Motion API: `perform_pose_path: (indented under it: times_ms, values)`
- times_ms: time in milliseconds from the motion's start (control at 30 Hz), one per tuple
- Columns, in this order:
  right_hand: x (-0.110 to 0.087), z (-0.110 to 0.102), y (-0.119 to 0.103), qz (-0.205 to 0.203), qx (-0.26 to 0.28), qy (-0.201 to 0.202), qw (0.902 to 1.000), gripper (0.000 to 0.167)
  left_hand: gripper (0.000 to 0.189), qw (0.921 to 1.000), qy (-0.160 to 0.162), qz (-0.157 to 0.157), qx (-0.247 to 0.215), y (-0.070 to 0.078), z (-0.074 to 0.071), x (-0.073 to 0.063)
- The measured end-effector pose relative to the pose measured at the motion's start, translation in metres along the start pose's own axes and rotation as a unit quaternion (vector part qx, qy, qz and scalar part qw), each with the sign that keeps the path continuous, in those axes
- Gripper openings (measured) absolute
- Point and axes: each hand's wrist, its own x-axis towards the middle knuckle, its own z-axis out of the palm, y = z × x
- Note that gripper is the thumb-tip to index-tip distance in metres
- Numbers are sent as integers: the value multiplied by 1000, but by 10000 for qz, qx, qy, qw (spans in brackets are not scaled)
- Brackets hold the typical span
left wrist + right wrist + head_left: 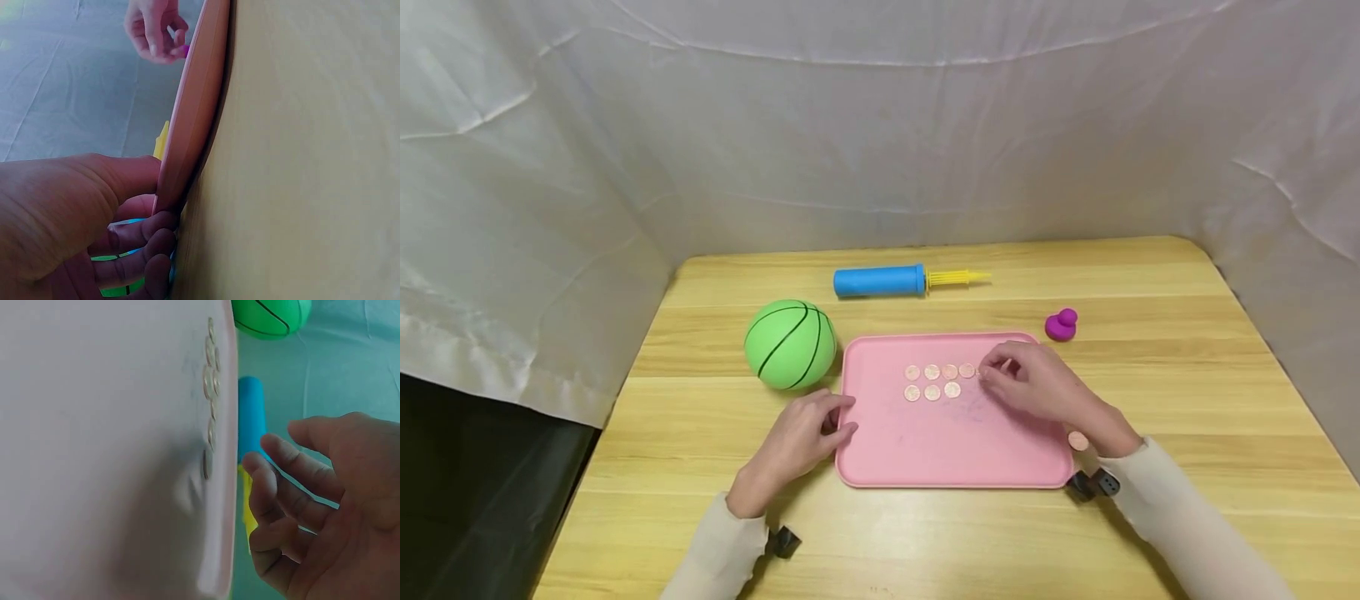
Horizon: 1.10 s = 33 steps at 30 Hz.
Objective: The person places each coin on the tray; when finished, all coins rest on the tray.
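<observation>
A pink tray (895,458) lies on the wooden table, with copper-coloured coins (932,372) set out on it in two rows. My left hand (797,429) holds the tray's left edge. In the left wrist view, the thumb (134,176) lies against the rim and the fingers curl in at the tray's outer side. Over the right end of the upper row is my right hand (1030,379), its fingertips close to the end coin (207,464). The right wrist view shows these fingers loosely bent and apart, with nothing between them.
Left of the tray sits a green ball (790,344) with black lines. Behind it lies a blue pump (880,281) with a yellow nozzle. A purple knobbed piece (1062,325) stands at the back right. Another coin (1078,441) is beside the tray's right edge, near my right wrist.
</observation>
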Motion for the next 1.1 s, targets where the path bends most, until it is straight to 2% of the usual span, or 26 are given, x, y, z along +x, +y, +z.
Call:
perform_pose_path:
  times_ms: [67, 367, 600, 900, 1100]
  values:
    - [-7, -6, 1, 141, 16, 6, 9999, 8, 30, 10000, -2, -4, 4, 0, 0, 0]
    - [-36, -34, 9, 258, -164, 121, 9995, 11, 30, 10000, -26, -48, -28, 1, 0, 1]
    - [-54, -48, 25, 242, -378, -57, 9990, 10, 31, 9998, -119, -161, -44, 1, -1, 1]
    - [-78, -53, 35, 299, -156, -348, 9988, 23, 31, 9997, -95, -194, -119, 1, -2, 0]
    - [-92, -50, 42, 219, -37, -320, 9992, 35, 30, 9997, -111, -171, -113, 1, -1, 1]
